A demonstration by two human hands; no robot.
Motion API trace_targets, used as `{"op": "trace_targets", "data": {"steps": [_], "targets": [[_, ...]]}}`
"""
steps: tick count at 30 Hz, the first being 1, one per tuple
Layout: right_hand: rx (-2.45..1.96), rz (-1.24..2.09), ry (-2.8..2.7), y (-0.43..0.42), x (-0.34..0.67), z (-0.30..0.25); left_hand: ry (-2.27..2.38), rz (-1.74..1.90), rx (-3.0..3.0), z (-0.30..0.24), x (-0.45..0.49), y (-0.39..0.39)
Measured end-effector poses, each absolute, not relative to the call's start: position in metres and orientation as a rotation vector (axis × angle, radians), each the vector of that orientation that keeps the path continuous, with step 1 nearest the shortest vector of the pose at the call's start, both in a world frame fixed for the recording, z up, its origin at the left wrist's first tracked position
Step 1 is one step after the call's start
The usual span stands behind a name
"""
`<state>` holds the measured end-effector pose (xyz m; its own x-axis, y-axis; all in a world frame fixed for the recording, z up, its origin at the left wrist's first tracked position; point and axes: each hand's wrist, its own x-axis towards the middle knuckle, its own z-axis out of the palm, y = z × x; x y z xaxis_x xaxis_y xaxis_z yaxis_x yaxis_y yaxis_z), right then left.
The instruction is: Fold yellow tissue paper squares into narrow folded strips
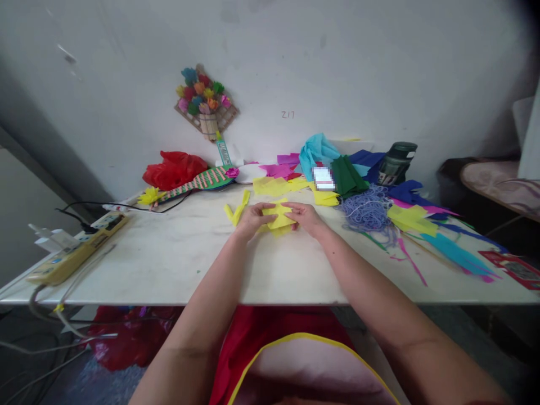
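A small stack of yellow paper lies on the white table, a little past its middle. My left hand pinches the paper's left edge, fingers curled onto it. From the other side my right hand grips the right edge with thumb and fingers closed. A folded yellow strip rests just left of my left hand, apart from it.
Coloured tissue sheets, purple yarn and a dark jar crowd the back right. A power strip with cables sits at the left edge. A red bag and paper-flower craft are by the wall.
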<state>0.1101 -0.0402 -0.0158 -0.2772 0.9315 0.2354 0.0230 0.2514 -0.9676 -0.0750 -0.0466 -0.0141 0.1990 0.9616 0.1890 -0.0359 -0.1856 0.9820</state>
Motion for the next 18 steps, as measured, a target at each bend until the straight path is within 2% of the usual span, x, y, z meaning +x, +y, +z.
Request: {"op": "trace_targets", "data": {"steps": [12,18], "targets": [[-0.969,1.206,-1.537,-0.041,0.108,-0.015,1.133,1.244,1.477,-0.022,-0.072,-0.039],[-0.841,1.317,-1.548,-0.048,0.112,-0.007,1.162,1.305,1.454,-0.022,-0.071,-0.038]]}}
